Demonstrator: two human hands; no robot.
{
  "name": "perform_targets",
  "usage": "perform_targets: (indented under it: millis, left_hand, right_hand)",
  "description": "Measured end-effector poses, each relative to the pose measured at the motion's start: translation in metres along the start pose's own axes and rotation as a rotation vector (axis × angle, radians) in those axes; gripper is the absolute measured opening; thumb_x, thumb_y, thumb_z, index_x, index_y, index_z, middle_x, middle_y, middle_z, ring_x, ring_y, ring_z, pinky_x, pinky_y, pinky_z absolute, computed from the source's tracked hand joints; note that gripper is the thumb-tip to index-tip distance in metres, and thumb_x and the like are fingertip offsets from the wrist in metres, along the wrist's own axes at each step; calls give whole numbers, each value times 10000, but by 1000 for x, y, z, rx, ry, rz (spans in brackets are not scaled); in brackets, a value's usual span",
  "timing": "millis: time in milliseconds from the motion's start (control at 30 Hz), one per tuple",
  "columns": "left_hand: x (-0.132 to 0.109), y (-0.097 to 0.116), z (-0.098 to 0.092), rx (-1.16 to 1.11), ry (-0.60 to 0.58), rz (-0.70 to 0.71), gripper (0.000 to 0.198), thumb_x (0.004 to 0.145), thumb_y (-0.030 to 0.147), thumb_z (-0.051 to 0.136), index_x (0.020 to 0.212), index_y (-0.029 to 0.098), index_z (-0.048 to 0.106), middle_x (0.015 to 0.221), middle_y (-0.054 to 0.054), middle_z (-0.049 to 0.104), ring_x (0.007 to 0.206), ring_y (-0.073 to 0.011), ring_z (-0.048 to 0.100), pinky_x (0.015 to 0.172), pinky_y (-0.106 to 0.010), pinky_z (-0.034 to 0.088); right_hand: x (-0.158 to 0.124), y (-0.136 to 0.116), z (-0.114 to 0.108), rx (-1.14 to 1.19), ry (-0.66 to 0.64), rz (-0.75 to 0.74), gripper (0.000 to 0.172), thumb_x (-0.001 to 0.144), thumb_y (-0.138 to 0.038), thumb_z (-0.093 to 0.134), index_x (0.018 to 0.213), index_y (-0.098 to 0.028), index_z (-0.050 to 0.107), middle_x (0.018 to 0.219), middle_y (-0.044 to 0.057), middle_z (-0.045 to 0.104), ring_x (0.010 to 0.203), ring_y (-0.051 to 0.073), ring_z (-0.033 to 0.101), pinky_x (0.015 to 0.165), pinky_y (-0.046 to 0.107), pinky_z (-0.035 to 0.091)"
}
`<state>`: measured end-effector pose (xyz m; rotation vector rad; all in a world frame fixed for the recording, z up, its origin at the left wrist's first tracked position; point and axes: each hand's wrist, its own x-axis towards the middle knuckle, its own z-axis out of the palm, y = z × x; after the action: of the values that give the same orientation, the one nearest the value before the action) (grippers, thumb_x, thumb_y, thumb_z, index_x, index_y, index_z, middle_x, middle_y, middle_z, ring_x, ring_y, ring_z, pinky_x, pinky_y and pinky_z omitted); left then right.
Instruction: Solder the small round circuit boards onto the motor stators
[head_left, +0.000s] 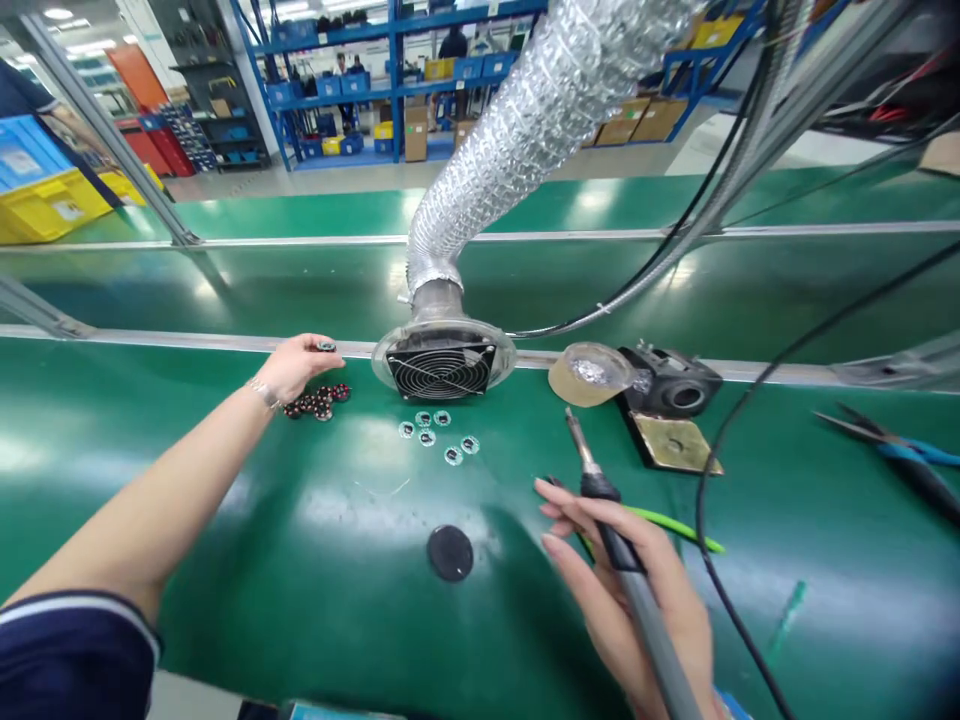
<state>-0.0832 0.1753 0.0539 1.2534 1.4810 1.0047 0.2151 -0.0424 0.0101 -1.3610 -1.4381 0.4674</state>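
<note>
My left hand (294, 370) is reached out at the left, pinching a small round circuit board (326, 347) between thumb and fingers. Just beneath it lies a heap of small dark red and black round parts (319, 400). My right hand (637, 590) holds a soldering iron (619, 540) by its grey and black handle, its tip pointing up and away. Some fingers of that hand are stretched out past the handle. Between the hands, several small round boards (427, 438) lie on the green bench mat. Nearer to me is a black disc (450, 553).
A fume fan (442, 370) on a silver duct (525, 130) stands behind the boards. Right of it are a cup of yellowish material (590, 375) and an iron stand with a sponge (675, 440). A black cable (705, 510) crosses near my right hand; pliers (900, 455) lie far right.
</note>
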Motion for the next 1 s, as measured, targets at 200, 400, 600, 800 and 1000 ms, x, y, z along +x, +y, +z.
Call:
perform_targets:
  millis: [200,400,600,800,1000]
  left_hand:
    - [98,-10,-7,346,165,93,306,582,113,697,853,116,555,737,-21,587,746,-151,577,800,-340,444]
    - [118,-25,-12,616,100,127,548,569,187,719,1076,115,524,934,-103,633,885,-210,565,857,-344,380]
    - [56,-5,-28,731,-144,209,495,648,388,658,1088,188,552,1158,-76,573,1013,-221,522,890,-294,351]
    - [-5,-13,-17,994,-366,333,470,562,419,695,958,186,599,927,-83,625,894,-267,546,800,-334,386]
    - [-23,-14,5,949,-226,420,141,630,238,628,753,178,595,821,-87,605,936,-289,506,903,-422,321]
  right_hand:
    - [9,-4,-3,-100,46,-110,290,769,-190,610,1045,-207,525,1021,66,660,789,160,641,760,269,509]
    - [13,-3,-3,-145,46,-131,267,769,-172,605,1021,-196,522,999,71,669,788,164,647,771,274,511]
    - [11,-9,-3,-147,43,-108,279,780,-190,594,1051,-208,528,1004,72,666,762,175,649,745,310,528]
    - [12,-13,0,-169,26,-223,311,792,-197,580,1097,-213,524,953,66,661,708,158,634,710,299,535]
    - [11,-5,5,-176,43,-217,280,799,-207,565,1078,-212,542,863,46,641,680,141,612,662,271,517]
